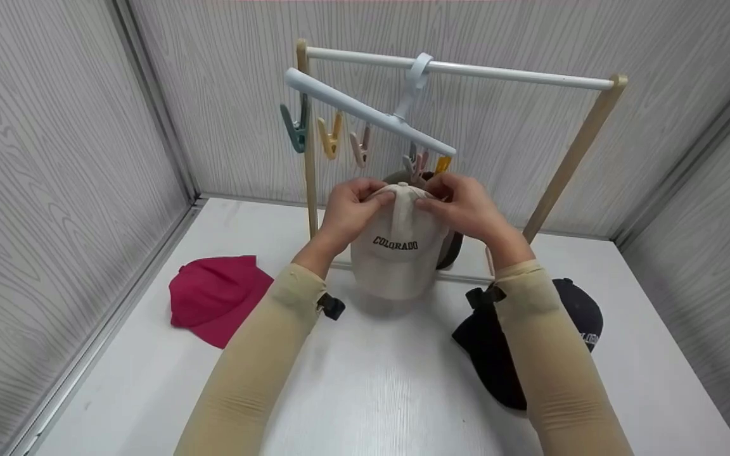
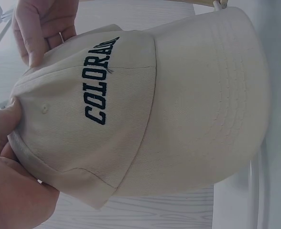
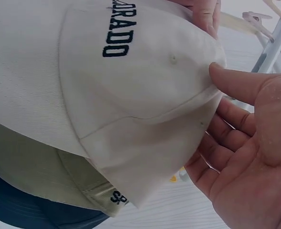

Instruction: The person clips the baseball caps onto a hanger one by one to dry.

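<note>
A cream baseball cap (image 1: 397, 259) with dark COLORADO lettering hangs upright between both hands, brim down, in front of the hanger. My left hand (image 1: 351, 212) pinches the crown's top on the left, thumb on the front. On the other side my right hand (image 1: 466, 206) pinches the crown in the same way, as the right wrist view also shows. Behind this cap, an olive cap (image 3: 40, 171) and a dark blue cap (image 3: 16, 205) partly show in the right wrist view. Above the hands runs a pale blue clip hanger (image 1: 365, 111), tilted down to the right.
The hanger hooks over the white bar (image 1: 517, 75) of a wood-legged rack. Clothespins, including a green one (image 1: 295, 126) and a yellow one (image 1: 331, 136), dangle from it. A red cap (image 1: 213, 294) lies on the table at left, a black cap (image 1: 492, 361) at right, partly under the right forearm.
</note>
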Available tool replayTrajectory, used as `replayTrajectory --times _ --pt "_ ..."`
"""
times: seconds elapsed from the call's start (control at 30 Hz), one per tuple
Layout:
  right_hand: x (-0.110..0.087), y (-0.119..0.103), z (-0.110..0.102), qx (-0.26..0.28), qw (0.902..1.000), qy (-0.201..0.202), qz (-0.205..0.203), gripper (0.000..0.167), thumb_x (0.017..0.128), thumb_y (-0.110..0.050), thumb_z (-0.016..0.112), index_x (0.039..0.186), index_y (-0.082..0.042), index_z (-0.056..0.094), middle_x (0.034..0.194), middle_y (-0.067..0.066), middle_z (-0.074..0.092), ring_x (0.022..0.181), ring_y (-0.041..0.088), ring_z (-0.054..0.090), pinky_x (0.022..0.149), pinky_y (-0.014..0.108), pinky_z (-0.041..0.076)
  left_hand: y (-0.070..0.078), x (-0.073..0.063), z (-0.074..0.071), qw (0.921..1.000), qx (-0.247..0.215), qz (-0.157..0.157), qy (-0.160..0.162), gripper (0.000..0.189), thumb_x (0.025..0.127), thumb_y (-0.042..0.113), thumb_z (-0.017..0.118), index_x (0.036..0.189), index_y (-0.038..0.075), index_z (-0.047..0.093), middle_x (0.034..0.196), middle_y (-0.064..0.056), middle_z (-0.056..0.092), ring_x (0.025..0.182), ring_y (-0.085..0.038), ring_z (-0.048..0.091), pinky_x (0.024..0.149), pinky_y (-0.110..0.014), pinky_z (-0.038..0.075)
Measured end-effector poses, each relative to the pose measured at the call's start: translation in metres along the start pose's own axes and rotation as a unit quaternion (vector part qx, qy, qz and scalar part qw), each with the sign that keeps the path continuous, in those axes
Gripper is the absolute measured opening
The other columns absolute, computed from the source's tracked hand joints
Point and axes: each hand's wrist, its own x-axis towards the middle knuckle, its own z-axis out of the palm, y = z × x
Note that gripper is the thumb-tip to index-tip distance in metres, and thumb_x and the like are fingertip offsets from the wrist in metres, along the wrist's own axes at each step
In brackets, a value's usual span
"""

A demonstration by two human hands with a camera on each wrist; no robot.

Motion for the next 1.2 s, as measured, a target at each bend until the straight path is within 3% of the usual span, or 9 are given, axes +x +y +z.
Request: replayTrajectory --times 0.53,0.87,1.2 --pt "0.02 -0.02 -0.003 0.025 0.9981 0.052 -0.02 0.036 0.105 -0.03 0.081 0.126 -0.002 0.07 0.115 0.01 0.072 0.106 0.022 0.067 0.094 0.042 0.055 0.0 -0.002 -0.005 1.0 0.001 0.0 -0.008 0.017 0.104 0.023 0.082 0.113 0.009 0.084 0.105 -0.002 0.081 0.101 -0.017 0.071 0.093 -0.035 0.057" --pt "0.031 -0.029 0.006 0.007 0.9961 0.084 0.025 0.05 0.103 -0.04 0.083 0.138 -0.006 0.069 0.116 0.007 0.072 0.106 0.021 0.067 0.084 0.039 0.055 0.0 0.0 -0.003 0.9999 0.005 0.001 -0.011 0.018 0.104 0.025 0.083 0.113 0.01 0.083 0.105 -0.001 0.082 0.102 -0.016 0.071 0.093 -0.035 0.058" --pt "0.036 -0.029 0.02 -0.017 0.9922 0.121 0.024 0.035 0.103 -0.037 0.083 0.117 -0.006 0.075 0.103 0.006 0.063 0.093 0.02 0.058 0.077 0.034 0.046 0.0 -0.001 -0.004 0.9999 0.006 0.006 -0.012 0.017 0.105 0.023 0.082 0.114 0.008 0.083 0.107 -0.002 0.082 0.102 -0.016 0.073 0.094 -0.036 0.058"
